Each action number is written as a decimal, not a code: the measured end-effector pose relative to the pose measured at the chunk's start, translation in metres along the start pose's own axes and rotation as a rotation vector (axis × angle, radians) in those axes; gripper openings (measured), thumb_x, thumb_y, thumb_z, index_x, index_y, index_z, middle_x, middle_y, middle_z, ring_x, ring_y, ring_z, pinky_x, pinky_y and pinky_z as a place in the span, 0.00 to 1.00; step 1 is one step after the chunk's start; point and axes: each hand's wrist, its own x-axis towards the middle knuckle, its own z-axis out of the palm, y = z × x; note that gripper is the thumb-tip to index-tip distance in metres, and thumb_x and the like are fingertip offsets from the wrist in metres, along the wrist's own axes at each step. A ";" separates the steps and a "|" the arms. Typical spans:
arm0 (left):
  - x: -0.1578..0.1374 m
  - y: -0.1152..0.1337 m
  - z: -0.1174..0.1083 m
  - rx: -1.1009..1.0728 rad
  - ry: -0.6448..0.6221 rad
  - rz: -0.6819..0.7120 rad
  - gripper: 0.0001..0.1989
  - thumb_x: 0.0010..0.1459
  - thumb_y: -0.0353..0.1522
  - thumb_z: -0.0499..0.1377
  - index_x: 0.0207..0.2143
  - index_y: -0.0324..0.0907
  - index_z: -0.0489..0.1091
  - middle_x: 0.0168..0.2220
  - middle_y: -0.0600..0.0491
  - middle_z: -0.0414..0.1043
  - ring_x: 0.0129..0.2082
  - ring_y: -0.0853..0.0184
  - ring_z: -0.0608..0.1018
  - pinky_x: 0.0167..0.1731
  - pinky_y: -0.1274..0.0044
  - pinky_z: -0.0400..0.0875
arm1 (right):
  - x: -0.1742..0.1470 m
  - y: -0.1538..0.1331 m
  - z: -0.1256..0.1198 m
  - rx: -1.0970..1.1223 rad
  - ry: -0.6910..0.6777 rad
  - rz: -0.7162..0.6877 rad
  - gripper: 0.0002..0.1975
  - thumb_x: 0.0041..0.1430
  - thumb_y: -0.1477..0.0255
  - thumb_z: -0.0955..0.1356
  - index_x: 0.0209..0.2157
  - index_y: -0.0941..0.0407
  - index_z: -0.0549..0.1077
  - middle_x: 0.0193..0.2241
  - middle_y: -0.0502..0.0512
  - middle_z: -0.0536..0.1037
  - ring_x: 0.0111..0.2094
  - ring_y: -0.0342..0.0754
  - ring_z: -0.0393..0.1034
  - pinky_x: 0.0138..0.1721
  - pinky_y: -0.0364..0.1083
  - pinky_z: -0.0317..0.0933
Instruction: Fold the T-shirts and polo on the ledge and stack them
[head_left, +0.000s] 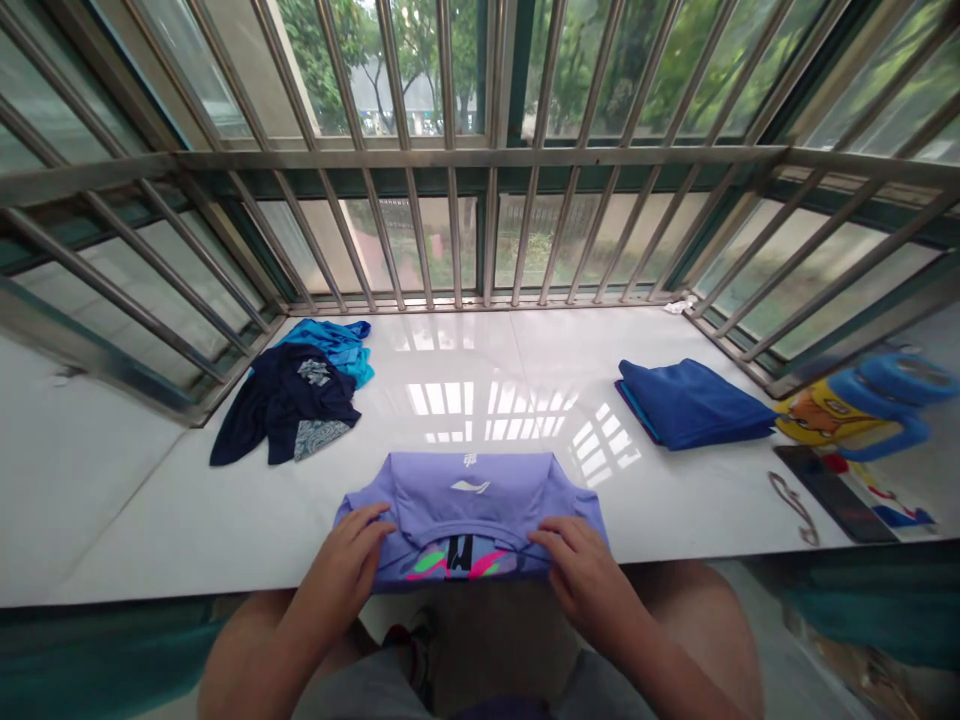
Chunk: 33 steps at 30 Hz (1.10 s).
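Observation:
A lavender T-shirt (469, 500) with a white logo and pink-green print lies partly folded at the near edge of the white sill (480, 370). My left hand (346, 560) presses on its left side, fingers on the cloth. My right hand (581, 565) rests on its right side, fingers curled over the folded edge. Both hands touch the shirt near the collar end.
A pile of dark navy and bright blue clothes (300, 395) lies at the back left. A folded blue garment (690, 400) sits at the right. Metal window bars (480, 160) enclose the sill. A yellow and blue toy (862, 400) and a dark flat object (832, 490) lie far right.

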 end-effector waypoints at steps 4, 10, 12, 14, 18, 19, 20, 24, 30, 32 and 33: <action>0.024 0.018 0.017 0.089 -0.013 0.054 0.22 0.74 0.32 0.49 0.65 0.48 0.71 0.72 0.47 0.66 0.71 0.55 0.70 0.71 0.54 0.66 | 0.020 -0.004 0.022 -0.150 0.094 0.055 0.28 0.68 0.74 0.63 0.67 0.48 0.73 0.69 0.58 0.71 0.69 0.63 0.63 0.70 0.64 0.58; 0.080 0.011 0.053 0.227 -0.161 -0.024 0.33 0.74 0.44 0.52 0.75 0.37 0.59 0.76 0.39 0.57 0.75 0.46 0.62 0.71 0.50 0.62 | 0.078 0.013 0.034 -0.258 -0.050 0.282 0.33 0.73 0.58 0.65 0.75 0.46 0.61 0.78 0.58 0.53 0.77 0.72 0.46 0.72 0.74 0.45; 0.086 0.005 0.064 0.247 -0.155 -0.046 0.34 0.75 0.45 0.51 0.76 0.37 0.57 0.77 0.39 0.54 0.77 0.46 0.59 0.72 0.50 0.58 | 0.085 0.023 0.036 -0.269 -0.052 0.271 0.33 0.74 0.55 0.64 0.76 0.45 0.60 0.78 0.57 0.52 0.77 0.69 0.45 0.73 0.72 0.42; 0.092 0.000 0.072 0.250 -0.130 -0.061 0.35 0.75 0.45 0.49 0.77 0.38 0.54 0.78 0.41 0.52 0.77 0.48 0.58 0.74 0.51 0.55 | 0.092 0.032 0.035 -0.276 -0.042 0.252 0.33 0.75 0.54 0.62 0.77 0.44 0.58 0.78 0.55 0.51 0.78 0.67 0.44 0.74 0.70 0.40; 0.120 -0.004 0.076 0.239 -0.124 -0.102 0.35 0.75 0.45 0.48 0.78 0.40 0.53 0.78 0.42 0.52 0.78 0.50 0.56 0.75 0.53 0.52 | 0.115 0.051 0.027 -0.284 -0.075 0.250 0.33 0.76 0.54 0.61 0.77 0.44 0.56 0.79 0.55 0.49 0.78 0.65 0.42 0.75 0.69 0.38; 0.131 -0.005 0.076 0.236 -0.134 -0.114 0.35 0.75 0.46 0.48 0.77 0.39 0.53 0.78 0.41 0.52 0.78 0.50 0.56 0.75 0.54 0.52 | 0.123 0.056 0.025 -0.286 -0.088 0.249 0.33 0.76 0.53 0.60 0.77 0.44 0.56 0.79 0.54 0.49 0.78 0.65 0.41 0.75 0.69 0.38; 0.142 -0.006 0.076 0.232 -0.146 -0.127 0.35 0.75 0.45 0.48 0.77 0.39 0.53 0.78 0.41 0.51 0.78 0.50 0.56 0.75 0.55 0.51 | 0.132 0.061 0.022 -0.288 -0.097 0.246 0.33 0.77 0.53 0.59 0.78 0.44 0.55 0.79 0.54 0.48 0.79 0.65 0.41 0.75 0.69 0.38; 0.182 -0.013 0.079 0.219 -0.178 -0.160 0.36 0.74 0.45 0.48 0.77 0.38 0.53 0.79 0.40 0.50 0.78 0.49 0.55 0.75 0.53 0.49 | 0.167 0.081 0.014 -0.288 -0.120 0.231 0.33 0.77 0.52 0.57 0.78 0.45 0.53 0.79 0.54 0.47 0.79 0.64 0.38 0.75 0.68 0.37; 0.227 -0.029 0.076 0.187 -0.268 -0.180 0.35 0.74 0.45 0.48 0.77 0.39 0.53 0.79 0.38 0.46 0.79 0.48 0.52 0.74 0.51 0.49 | 0.201 0.103 0.008 -0.288 -0.142 0.226 0.35 0.78 0.50 0.56 0.79 0.44 0.51 0.80 0.54 0.46 0.79 0.63 0.36 0.75 0.67 0.34; 0.245 -0.042 0.066 0.169 -0.358 -0.178 0.32 0.74 0.43 0.49 0.75 0.42 0.59 0.78 0.39 0.51 0.78 0.48 0.56 0.72 0.52 0.55 | 0.212 0.108 0.003 -0.289 -0.161 0.234 0.34 0.78 0.50 0.56 0.79 0.45 0.51 0.80 0.54 0.45 0.79 0.63 0.35 0.75 0.68 0.34; 0.254 -0.050 0.059 0.166 -0.380 -0.180 0.29 0.74 0.41 0.49 0.73 0.43 0.62 0.77 0.40 0.55 0.77 0.49 0.59 0.71 0.53 0.57 | 0.217 0.112 -0.001 -0.288 -0.171 0.248 0.34 0.78 0.50 0.56 0.78 0.45 0.51 0.80 0.54 0.45 0.79 0.63 0.35 0.75 0.69 0.34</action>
